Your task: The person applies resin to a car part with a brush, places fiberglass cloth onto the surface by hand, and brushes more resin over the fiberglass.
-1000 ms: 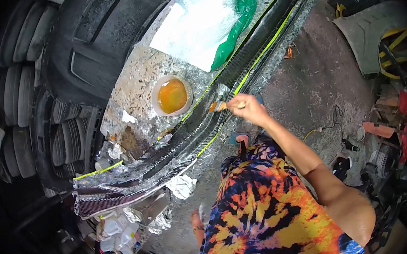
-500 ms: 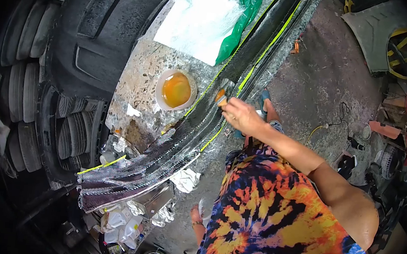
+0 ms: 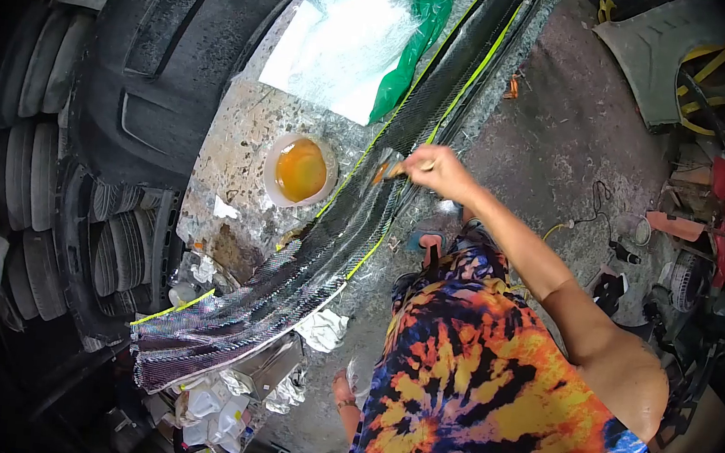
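Observation:
A paintbrush is pinched in the fingers of my right hand, its bristles down on a long strip of black woven carbon-fibre cloth. The cloth looks wet and glossy, with yellow-green edging. It lies over a curved, elongated form running from lower left to upper right. Beside it on the worktop stands a translucent tub of amber liquid. My left hand hangs low beside my body, close to some clear plastic; its fingers do not show clearly.
White fibre matting and green plastic lie on the stained worktop. Crumpled foil and plastic containers sit below the cloth's near end. Stacked tyres and a black panel stand at left.
My right hand and the brush have shifted slightly up and tilted over the cloth. The whole view has drifted a little left, and a foot in a sandal shows differently below the hand.

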### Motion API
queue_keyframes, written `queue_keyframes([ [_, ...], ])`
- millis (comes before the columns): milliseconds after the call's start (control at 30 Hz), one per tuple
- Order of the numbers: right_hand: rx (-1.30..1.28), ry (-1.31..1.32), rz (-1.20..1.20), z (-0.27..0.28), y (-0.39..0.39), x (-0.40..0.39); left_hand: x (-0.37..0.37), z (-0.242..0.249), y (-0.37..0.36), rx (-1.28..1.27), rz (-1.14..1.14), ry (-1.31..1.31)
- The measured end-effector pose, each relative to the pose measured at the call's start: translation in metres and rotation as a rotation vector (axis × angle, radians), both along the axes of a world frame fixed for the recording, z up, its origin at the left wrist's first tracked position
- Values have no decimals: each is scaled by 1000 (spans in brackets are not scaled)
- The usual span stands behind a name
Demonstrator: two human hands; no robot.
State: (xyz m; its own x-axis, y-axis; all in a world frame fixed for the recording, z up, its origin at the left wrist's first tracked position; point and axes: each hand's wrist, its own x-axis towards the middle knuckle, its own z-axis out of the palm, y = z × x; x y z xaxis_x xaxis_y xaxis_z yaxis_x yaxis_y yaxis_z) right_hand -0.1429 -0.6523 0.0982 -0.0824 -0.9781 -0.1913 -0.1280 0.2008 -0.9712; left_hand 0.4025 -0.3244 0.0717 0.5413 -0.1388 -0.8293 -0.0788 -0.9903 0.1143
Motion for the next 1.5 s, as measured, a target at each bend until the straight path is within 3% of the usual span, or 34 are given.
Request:
queue_keyframes([
  [100, 37, 115, -108, 8, -3, -20, 0, 0, 4, 2, 8, 5],
  [167, -112, 176, -148, 17, 4, -23, 0, 1, 6, 3, 19, 5],
  [233, 189, -275, -64, 31, 14, -23, 1, 1, 8, 8, 22, 5],
  [300, 250, -444, 51, 23, 17, -11, 0, 0, 6, 10, 22, 9],
  [367, 228, -369, 192, 3, 12, -3, 2, 0, 6, 16, 19, 10],
  [500, 233, -323, 7, -22, -4, -13, 10, -2, 5, 10, 21, 15],
  [900, 208, -268, -64, -30, -25, -38, 0, 6, -3, 47, -34, -35],
  [1100, 218, -117, -118, -15, -24, -37, 0, -1, -4, 42, -61, -7],
  [1167, 77, 139, -202, -10, -18, -31, 0, -4, -6, 37, -84, 7],
  [1200, -55, 316, -161, 5, -12, -26, 0, -5, -7, 27, -97, 10],
  [1233, -20, 429, -92, 25, -7, -17, 3, -8, -6, 9, -93, 7],
  [1400, -251, 610, 118, 44, 22, 57, 15, -27, 6, -46, 26, -30],
  [1500, -252, 609, 214, 48, 33, 77, 1, -27, 6, -69, 40, -33],
])
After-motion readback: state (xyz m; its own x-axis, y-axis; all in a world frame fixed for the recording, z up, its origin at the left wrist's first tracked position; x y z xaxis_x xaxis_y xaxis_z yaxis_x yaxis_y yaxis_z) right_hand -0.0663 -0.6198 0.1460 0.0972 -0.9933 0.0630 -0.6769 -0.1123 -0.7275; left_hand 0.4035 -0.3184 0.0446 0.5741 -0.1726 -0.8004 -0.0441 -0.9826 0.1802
